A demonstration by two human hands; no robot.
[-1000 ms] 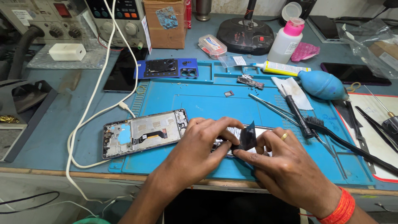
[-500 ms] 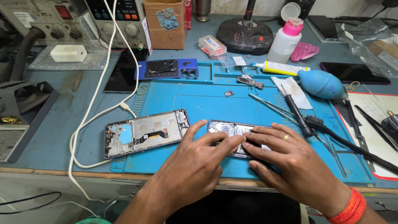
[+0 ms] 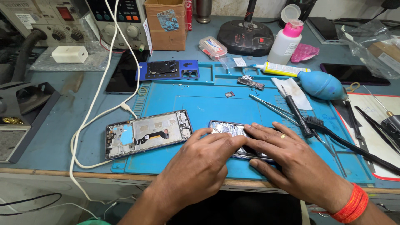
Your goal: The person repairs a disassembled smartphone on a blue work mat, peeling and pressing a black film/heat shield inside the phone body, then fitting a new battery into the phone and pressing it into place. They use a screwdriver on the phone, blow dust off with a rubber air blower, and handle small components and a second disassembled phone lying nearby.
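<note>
Head view: left hand (image 3: pixel 200 160) and right hand (image 3: pixel 287 158) lay flat, fingers spread, pressing the opened phone (image 3: pixel 227 129) onto the blue mat (image 3: pixel 200 98) beneath them; neither clenched. It looked thin, stiff and fragile, probably best held by its edges. A second phone frame (image 3: pixel 146 133) lay just left of the left hand.

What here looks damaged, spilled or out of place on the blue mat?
Nothing looks spilled or broken. The opened phone frame lies slightly askew, its inside exposed. Both hands, left hand and right hand, press flat on a second phone.
</note>
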